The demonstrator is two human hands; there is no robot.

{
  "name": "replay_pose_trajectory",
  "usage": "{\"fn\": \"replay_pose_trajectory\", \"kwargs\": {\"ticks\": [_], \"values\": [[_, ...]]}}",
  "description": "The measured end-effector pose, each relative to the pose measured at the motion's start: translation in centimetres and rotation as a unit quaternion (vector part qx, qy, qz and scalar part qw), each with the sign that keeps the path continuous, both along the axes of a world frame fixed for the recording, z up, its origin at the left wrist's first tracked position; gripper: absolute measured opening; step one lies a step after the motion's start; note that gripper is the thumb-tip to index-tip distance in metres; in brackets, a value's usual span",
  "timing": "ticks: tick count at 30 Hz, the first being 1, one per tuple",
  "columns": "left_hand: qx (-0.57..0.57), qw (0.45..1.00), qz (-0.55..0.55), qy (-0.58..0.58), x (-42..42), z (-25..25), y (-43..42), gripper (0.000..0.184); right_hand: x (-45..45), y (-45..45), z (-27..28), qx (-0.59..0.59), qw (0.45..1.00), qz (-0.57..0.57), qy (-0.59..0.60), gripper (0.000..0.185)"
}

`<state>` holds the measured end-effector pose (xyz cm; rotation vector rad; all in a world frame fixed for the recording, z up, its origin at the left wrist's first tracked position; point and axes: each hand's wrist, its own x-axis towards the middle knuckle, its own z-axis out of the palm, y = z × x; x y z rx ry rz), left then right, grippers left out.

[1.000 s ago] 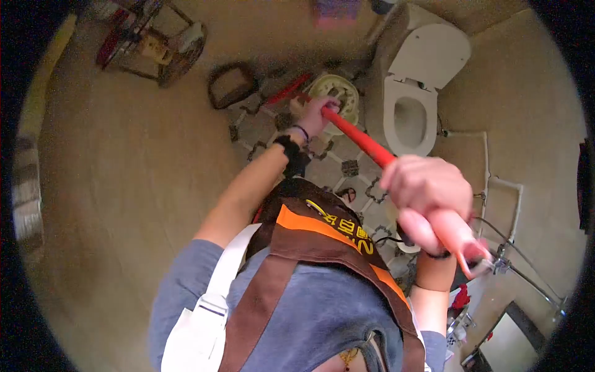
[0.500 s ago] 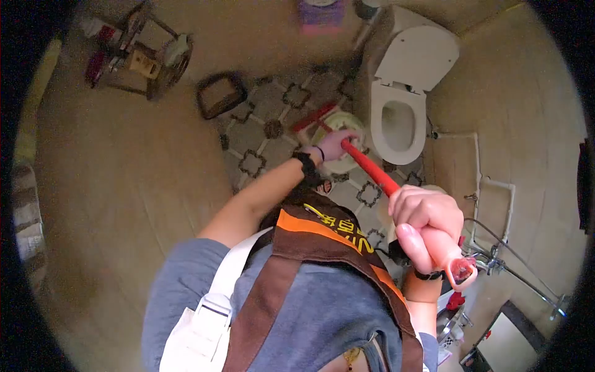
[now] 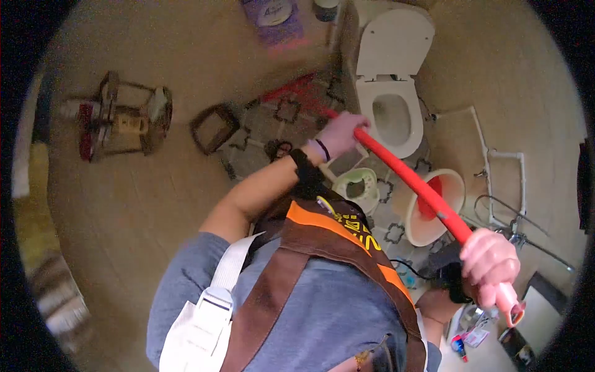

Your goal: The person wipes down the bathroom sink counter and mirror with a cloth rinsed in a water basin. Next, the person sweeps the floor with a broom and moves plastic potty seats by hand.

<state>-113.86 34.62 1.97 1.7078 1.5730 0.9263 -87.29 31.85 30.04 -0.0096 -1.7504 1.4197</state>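
Both my hands are wrapped round a long red pole [image 3: 409, 177] that runs slanting across the view. My left hand [image 3: 339, 135] is closed on its lower part, above the floor. Near the pole's top end, which ends in a pale pink tip [image 3: 509, 305], my right hand [image 3: 491, 263] is closed too. At the far end a wide red head [image 3: 288, 92] lies on the patterned tile floor; it is blurred, so I cannot tell whether it is a squeegee or a brush. A pale green plastic tub [image 3: 365, 199] stands below my left hand.
A white toilet [image 3: 409, 133] with its lid up stands beyond the pole. Under the pole is a cream bucket [image 3: 457, 197] with something red inside. A small dark-framed stool [image 3: 214, 127] and a rack with items [image 3: 130, 121] are at left. Pipes [image 3: 522, 186] run along the right wall.
The red head has moved left and away from me. My right hand has moved right and nearer to me with the pole's top end. The cream bucket has come into plain view.
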Motion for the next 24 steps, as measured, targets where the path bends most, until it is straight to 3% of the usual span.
{"fn": "replay_pose_trajectory", "kwargs": {"ticks": [2, 4, 5, 6, 7, 8, 9, 12, 13, 15, 16, 17, 18, 20, 23, 24], "values": [[0.001, 0.999, -0.002, 0.035, -2.9, 0.2, 1.1, 0.018, -3.4, -0.3, -1.2, -0.003, 0.997, -0.063, -0.033, 0.029], [0.029, 0.997, -0.018, 0.062, -6.1, 0.5, 2.3, 0.018, -5.2, 0.9, -1.8, -0.017, 1.0, 0.011, -0.017, 0.024], [0.02, 0.998, -0.031, 0.058, -7.0, 0.8, 2.3, 0.017, -6.4, -0.3, -2.4, 0.028, 0.974, -0.146, -0.17, 0.021], [0.0, 0.999, -0.049, -0.005, -9.0, -3.3, 3.1, 0.016, -8.9, -0.3, -4.7, 0.017, 0.966, -0.193, -0.173, 0.018], [-0.023, 0.995, -0.062, -0.071, -11.9, -10.6, 4.1, 0.016, -11.5, -0.4, -7.0, 0.003, 0.955, -0.237, -0.175, 0.015], [-0.041, 0.987, -0.076, -0.135, -14.3, -14.6, 5.8, 0.015, -14.9, 2.1, -10.7, -0.038, 0.982, -0.185, -0.016, 0.012], [-0.116, 0.985, -0.126, -0.011, -15.8, -12.0, 6.1, 0.021, -17.3, 3.0, -12.6, -0.065, 0.986, -0.154, -0.016, 0.01], [-0.072, 0.975, -0.195, 0.082, -17.9, -14.0, 7.5, 0.026, -18.8, 4.9, -13.7, -0.113, 0.984, -0.136, -0.028, 0.007], [-0.087, 0.978, -0.184, 0.044, -17.9, -12.8, 6.1, 0.027, -18.0, 4.7, -13.1, -0.133, 0.981, -0.139, -0.03, 0.008], [-0.092, 0.979, -0.18, -0.033, -15.0, -6.3, 8.0, 0.029, -14.2, 4.1, -10.9, -0.107, 0.967, 0.199, 0.118, 0.011], [-0.053, 0.979, -0.195, -0.018, -13.4, -3.1, 9.4, 0.03, -11.9, 3.6, -9.5, -0.071, 0.911, 0.365, 0.176, 0.018], [-0.023, 0.98, -0.2, -0.003, -12.5, 0.1, 8.9, 0.03, -10.9, 3.1, -8.3, -0.062, 0.935, 0.296, 0.184, 0.017], [-0.004, 0.98, -0.199, 0.013, -12.3, 1.4, 7.9, 0.031, -10.4, 3.0, -7.5, -0.078, 0.975, 0.134, 0.16, 0.016], [0.0, 0.979, -0.205, 0.014, -12.9, -1.2, 8.1, 0.03, -12.2, 3.0, -8.1, -0.105, 0.983, -0.131, 0.076, 0.015], [-0.127, 0.964, -0.234, -0.028, -16.3, -14.6, 11.3, 0.028, -19.4, 5.4, -14.7, -0.114, 0.964, -0.24, 0.023, 0.014], [-0.154, 0.957, -0.242, -0.041, -17.0, -15.6, 12.8, 0.028, -21.2, 6.3, -16.3, -0.126, 0.962, -0.24, 0.015, 0.014]]}}
